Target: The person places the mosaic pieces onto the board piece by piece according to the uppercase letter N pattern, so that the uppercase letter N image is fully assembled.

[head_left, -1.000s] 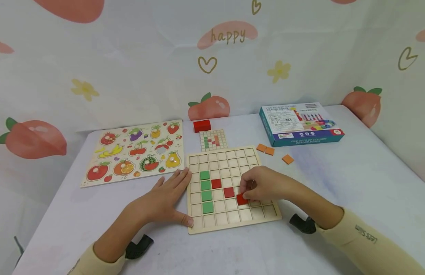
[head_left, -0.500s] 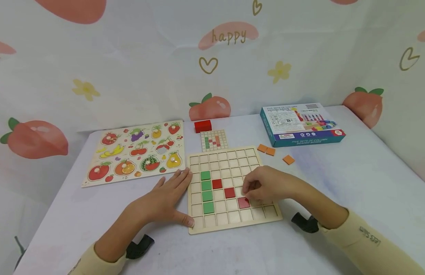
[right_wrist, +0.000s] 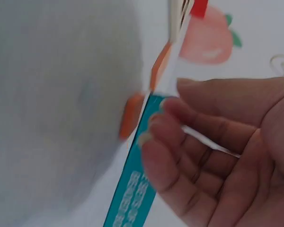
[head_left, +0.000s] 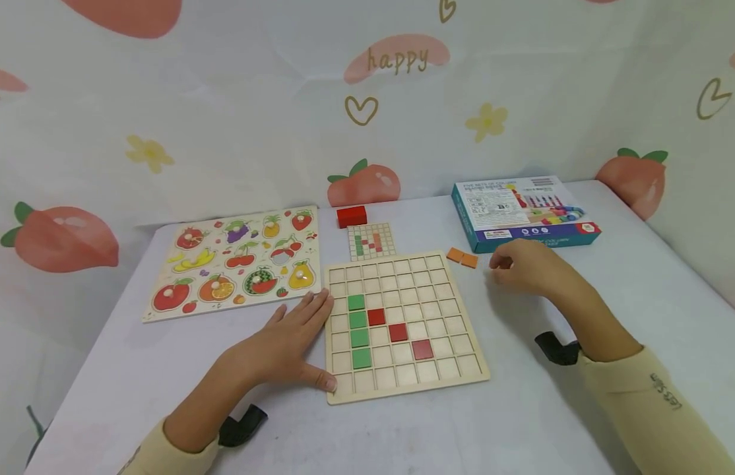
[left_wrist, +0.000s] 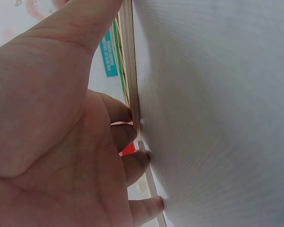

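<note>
A wooden grid board (head_left: 408, 375) lies on the table, with several green tiles (head_left: 359, 338) in one column and three red tiles (head_left: 398, 332) in a diagonal. My left hand (head_left: 284, 346) rests spread along the board's left edge, thumb at the near corner. In the left wrist view its fingertips (left_wrist: 135, 163) touch the table by the board's side. Right of the board, my right hand (head_left: 524, 269) hovers with fingers bent, thumb apart and nothing between them. Beyond its fingertips the right wrist view shows an orange tile (right_wrist: 131, 116), hidden by the hand in the head view.
Two orange tiles (head_left: 462, 257) lie by the board's far right corner. Behind the board are a small pattern card (head_left: 385, 252) and a red block (head_left: 351, 217). A fruit puzzle board (head_left: 210, 270) lies left, a blue-edged toy box (head_left: 492, 214) at the back right.
My right hand has left the lowest red tile, now lying in its cell, and moved right and away from me, over the lone orange tile. The left hand has stayed put.
</note>
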Available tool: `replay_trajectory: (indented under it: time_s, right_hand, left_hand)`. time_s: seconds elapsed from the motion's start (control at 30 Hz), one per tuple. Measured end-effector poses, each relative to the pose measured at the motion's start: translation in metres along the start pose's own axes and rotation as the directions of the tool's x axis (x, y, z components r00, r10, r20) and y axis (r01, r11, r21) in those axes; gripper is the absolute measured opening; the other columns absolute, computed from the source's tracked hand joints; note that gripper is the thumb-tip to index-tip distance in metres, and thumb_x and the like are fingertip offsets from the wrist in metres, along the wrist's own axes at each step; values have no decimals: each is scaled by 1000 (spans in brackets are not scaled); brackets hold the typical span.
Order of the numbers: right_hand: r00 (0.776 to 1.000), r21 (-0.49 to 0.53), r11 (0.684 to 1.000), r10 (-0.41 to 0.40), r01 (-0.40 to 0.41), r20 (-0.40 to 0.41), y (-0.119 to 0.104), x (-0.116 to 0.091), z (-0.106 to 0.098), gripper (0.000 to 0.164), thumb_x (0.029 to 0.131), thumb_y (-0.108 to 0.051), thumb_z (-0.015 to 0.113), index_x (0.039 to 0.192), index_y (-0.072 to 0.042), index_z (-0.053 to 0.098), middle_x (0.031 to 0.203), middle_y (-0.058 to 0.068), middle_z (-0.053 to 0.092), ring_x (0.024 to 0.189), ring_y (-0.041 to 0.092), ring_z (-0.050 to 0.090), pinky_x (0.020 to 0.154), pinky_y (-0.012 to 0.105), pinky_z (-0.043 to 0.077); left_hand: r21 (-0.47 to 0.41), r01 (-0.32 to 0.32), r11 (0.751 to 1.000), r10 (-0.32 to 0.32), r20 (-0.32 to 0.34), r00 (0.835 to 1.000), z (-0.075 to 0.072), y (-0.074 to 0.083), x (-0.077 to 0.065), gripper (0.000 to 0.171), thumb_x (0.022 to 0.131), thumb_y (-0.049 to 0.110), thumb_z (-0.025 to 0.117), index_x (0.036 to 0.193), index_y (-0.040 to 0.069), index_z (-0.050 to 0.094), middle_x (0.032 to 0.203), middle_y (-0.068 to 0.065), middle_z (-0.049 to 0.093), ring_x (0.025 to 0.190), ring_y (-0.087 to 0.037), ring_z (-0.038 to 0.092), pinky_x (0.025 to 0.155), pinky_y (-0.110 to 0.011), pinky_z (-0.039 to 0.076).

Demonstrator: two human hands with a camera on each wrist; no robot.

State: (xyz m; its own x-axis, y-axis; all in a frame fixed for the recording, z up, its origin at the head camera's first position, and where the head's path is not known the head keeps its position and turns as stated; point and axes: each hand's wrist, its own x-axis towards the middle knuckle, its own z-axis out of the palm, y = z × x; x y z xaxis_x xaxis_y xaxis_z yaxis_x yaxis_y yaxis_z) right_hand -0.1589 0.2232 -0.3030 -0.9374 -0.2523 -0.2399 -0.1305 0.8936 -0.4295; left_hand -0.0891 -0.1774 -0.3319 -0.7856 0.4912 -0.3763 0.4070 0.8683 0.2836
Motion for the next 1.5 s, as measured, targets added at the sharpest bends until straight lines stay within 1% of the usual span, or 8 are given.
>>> replay_trajectory:
  time_s: [0.07,0.17,0.43,0.63,0.73,1.0,1.23,1.5]
  right_hand:
    - [999,-18,999,50,-50,11,8,1,-2,28,90,-16,75,108,4,71,94,14,67,86,31,58,76,46,55]
    - [996,-31,996,81,-80,29,16,3,-2,31,89,-17,76,110,5,69,93,16,66,86,32,58,75,46,54]
    - [998,-21,998,55,-54,42,20,7,1,25,87,-13,77,104,3,70,91,13,65,84,30,58,77,46,56]
    - [987,-32,999,29,-24,159,18,6,-2,25,84,-19,81,98,-3,68,85,7,62,80,24,55,69,37,52]
    - [982,-21,1000,21,-18,190,16,5,-2,25,83,-21,82,96,-6,66,85,6,60,80,23,54,67,35,49]
    - [986,84,996,5,-19,168,13,3,0,20,87,-19,80,91,-6,66,81,4,60,80,22,54,69,33,47]
    - [984,138,989,-73,51,160,15,4,3,11,89,-11,76,94,-7,67,82,3,60,81,22,54,69,33,48]
    - [979,215,975,-102,63,175,10,5,5,9,91,-10,73,96,-7,68,81,4,61,74,22,56,62,32,51]
  left_hand:
    - [1,-3,1000,3,0,1000,-1,0,0,133,65,82,69,162,11,12,168,-5,4,153,-28,0,117,-63,6]
    - [1,-9,1000,9,-4,1000,-1,0,-1,133,65,82,69,162,10,12,168,-6,5,153,-29,1,117,-63,6]
    - [-9,-13,1000,13,-12,1000,-2,1,-2,133,66,82,69,162,9,13,168,-7,6,153,-31,2,117,-63,6]
    - [-8,-9,1000,9,-10,1000,-3,0,-2,133,66,81,69,162,9,13,168,-8,6,153,-31,2,117,-63,6]
    - [-12,-7,1000,7,-9,1000,-3,0,-2,133,66,81,70,162,9,13,168,-8,7,153,-31,1,117,-63,6]
    - [-10,-6,1000,5,-5,1000,-2,1,-2,132,66,80,70,162,10,13,168,-6,5,153,-29,1,117,-63,6]
    - [-17,-9,1000,9,-6,1000,-2,1,-2,133,66,80,71,162,9,12,168,-7,5,153,-30,1,117,-63,5]
    - [-19,-4,1000,3,-5,1000,-2,1,-2,133,66,79,72,162,10,12,168,-7,5,153,-30,1,117,-63,5]
